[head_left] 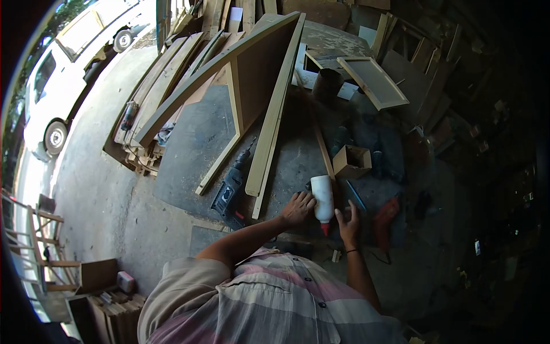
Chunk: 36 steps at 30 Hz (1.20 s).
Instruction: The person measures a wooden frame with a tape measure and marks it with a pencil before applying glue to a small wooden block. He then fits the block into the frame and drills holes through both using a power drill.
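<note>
A white squeeze bottle point(322, 195) with a red nozzle points its tip toward me, between my two hands. My left hand point(299, 208) is closed, its curled fingers right at the bottle's left side; what is inside them, if anything, is hidden. On the other side, my right hand point(348, 227) is open, thumb and fingers apart, close to the bottle's nozzle end. Just beyond it lies a blue pencil-like stick point(356, 195). Behind the bottle, a thin wooden strip point(322, 140) runs away across the dark tabletop point(192, 143).
A power drill point(230, 186) lies left of long wooden bars point(276, 126) and an angled frame point(220, 63). At right are an open wooden box point(352, 161) and a red tool point(386, 221). Stacked planks point(166, 69) stand beyond; a small framed panel point(375, 82) sits at the back.
</note>
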Available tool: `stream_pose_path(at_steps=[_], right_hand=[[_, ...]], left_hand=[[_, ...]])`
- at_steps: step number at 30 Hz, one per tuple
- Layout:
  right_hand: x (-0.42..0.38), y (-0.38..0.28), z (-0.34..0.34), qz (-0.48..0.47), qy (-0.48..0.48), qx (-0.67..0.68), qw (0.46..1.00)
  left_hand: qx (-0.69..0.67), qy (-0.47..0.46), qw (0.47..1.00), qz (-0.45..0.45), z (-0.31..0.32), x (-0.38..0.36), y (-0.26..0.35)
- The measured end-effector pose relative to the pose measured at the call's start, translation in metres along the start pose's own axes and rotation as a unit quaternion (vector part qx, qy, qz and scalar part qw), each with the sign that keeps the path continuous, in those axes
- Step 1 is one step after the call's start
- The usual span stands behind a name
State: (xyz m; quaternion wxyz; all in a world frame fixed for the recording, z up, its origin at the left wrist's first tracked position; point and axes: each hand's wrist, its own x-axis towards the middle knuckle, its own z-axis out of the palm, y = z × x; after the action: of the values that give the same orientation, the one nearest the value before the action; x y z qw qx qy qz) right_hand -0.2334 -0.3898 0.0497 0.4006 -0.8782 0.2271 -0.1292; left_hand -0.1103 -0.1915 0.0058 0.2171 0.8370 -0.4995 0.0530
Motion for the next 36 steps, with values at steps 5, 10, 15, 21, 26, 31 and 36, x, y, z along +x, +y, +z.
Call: stream_pose_path(at_steps=[5, 10, 15, 21, 26, 31, 36], right_hand=[[-0.019, 0.001, 0.056, -0.121, -0.034, -0.025, 0.992], [-0.004, -0.004, 0.026, -0.059, -0.08, -0.011, 0.995], [0.021, 0.041, -0.022, -0.141, -0.045, -0.087, 0.985], [0.011, 0.045, -0.02, -0.143, 0.034, -0.219, 0.965], [-0.025, -0.071, 0.02, -0.172, 0.086, -0.163, 0.968], [-0.06, -0.151, 0.104, -0.181, -0.117, 0.042, 0.976], [-0.073, -0.204, 0.179, -0.213, -0.237, 0.079, 0.945]], left_hand=[[0.007, -0.017, 1.0, 0.002, -0.003, -0.009, 0.001], [-0.005, -0.027, 1.0, 0.01, -0.015, -0.013, 0.006], [0.014, 0.001, 1.0, -0.026, -0.048, -0.03, 0.003], [-0.063, 0.109, 0.98, -0.157, -0.121, -0.083, -0.028], [-0.124, 0.359, 0.875, -0.301, -0.207, -0.123, -0.087], [0.02, 0.403, 0.875, -0.266, -0.304, -0.123, -0.179], [-0.007, 0.287, 0.957, -0.03, -0.41, -0.066, -0.226]])
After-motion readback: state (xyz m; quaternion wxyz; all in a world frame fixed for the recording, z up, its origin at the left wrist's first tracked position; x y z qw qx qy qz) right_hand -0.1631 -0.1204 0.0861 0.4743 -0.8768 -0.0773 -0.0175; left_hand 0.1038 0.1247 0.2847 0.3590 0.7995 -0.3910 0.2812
